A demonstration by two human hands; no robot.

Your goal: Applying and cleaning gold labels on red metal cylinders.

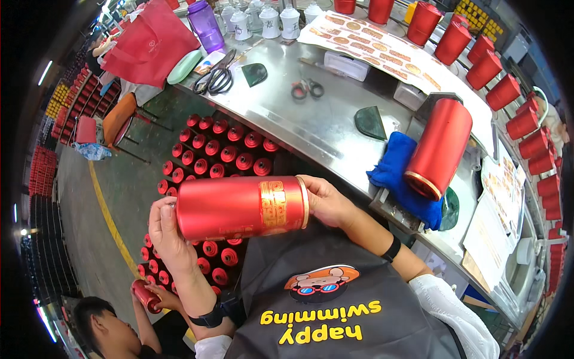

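Silvery metal desk (326,137) at upper right; blue cloth (388,160) there likely pads a red metal canister (443,140). Gold-patterned red metal cylinder (221,206) at frame centre: left hand (171,239), right hand (327,204) fingers curled onto opposite ends, probably for steadiness.

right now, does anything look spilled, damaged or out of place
No spill or damage shows, and the held red canister looks undented. Only mildly untidy: a blue cloth bunched under another canister lying on its side, perhaps as padding.
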